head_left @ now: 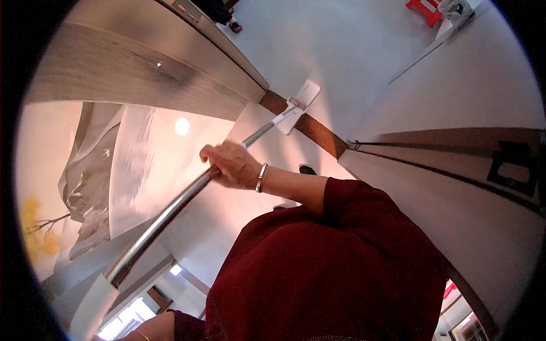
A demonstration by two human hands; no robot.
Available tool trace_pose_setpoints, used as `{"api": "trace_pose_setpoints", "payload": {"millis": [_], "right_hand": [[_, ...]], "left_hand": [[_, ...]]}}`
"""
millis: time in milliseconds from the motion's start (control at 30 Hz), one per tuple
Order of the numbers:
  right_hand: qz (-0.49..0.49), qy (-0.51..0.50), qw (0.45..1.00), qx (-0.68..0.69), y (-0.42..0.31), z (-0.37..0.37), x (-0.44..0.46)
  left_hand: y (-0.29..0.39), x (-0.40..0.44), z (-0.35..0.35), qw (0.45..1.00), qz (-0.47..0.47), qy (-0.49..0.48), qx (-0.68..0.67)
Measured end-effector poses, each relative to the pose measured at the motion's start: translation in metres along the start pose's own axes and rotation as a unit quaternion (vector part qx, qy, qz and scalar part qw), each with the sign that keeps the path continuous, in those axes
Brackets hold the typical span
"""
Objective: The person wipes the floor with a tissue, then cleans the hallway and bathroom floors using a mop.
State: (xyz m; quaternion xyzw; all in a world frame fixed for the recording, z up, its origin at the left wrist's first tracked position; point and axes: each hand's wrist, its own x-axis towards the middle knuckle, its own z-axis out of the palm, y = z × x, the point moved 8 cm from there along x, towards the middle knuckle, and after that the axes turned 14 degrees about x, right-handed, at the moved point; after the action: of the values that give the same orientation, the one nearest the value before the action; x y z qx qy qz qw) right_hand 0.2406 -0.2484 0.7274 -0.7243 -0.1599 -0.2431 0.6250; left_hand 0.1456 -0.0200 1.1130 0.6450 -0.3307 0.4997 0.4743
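My right hand (234, 166), with a silver bangle at the wrist, is closed around the metal pole of a flat mop (165, 224). The pole slants across the view, from a white grip (94, 307) at the lower left up to the white mop head (307, 95). That flat head lies across the brown threshold strip (324, 136) of a doorway. Of my left arm only a bit of forearm (154, 328) with a thin bracelet shows at the bottom edge; the hand itself is out of the picture.
A wooden door frame (227, 74) stands left of the threshold, and a pale door (455, 113) with a dark handle (513, 167) is at the right. Beyond lies pale floor, with another person's foot (235, 26) and a red object (425, 11). A mural wall is at the left.
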Motion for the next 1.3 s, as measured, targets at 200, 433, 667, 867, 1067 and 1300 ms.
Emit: {"api": "trace_pose_setpoints", "payload": {"millis": [200, 433, 667, 867, 1067, 1300], "right_hand": [[-0.036, 0.197, 0.974, -0.104, 0.038, -0.072, 0.001], [0.035, 0.127, 0.971, -0.198, 0.129, -0.156, -0.003], [0.19, 0.073, 0.964, -0.169, 0.244, -0.183, -0.077], [0.196, -0.134, 0.947, -0.215, 0.273, -0.118, -0.088], [0.243, -0.28, 0.891, -0.264, 0.268, 0.003, -0.115], [0.244, -0.37, 0.869, -0.221, 0.2, 0.152, -0.127]], "left_hand": [[-0.039, -0.061, 0.047, 0.95, -0.273, 0.056, 0.138], [-0.073, -0.141, 0.163, 0.887, -0.285, -0.316, -0.179], [-0.064, -0.221, 0.202, 0.822, -0.288, -0.365, -0.328], [-0.089, -0.24, 0.143, 0.862, -0.381, -0.246, -0.224], [-0.111, -0.258, 0.012, 0.86, -0.471, -0.134, -0.14], [-0.102, -0.23, -0.118, 0.852, -0.513, -0.076, -0.068]]}}
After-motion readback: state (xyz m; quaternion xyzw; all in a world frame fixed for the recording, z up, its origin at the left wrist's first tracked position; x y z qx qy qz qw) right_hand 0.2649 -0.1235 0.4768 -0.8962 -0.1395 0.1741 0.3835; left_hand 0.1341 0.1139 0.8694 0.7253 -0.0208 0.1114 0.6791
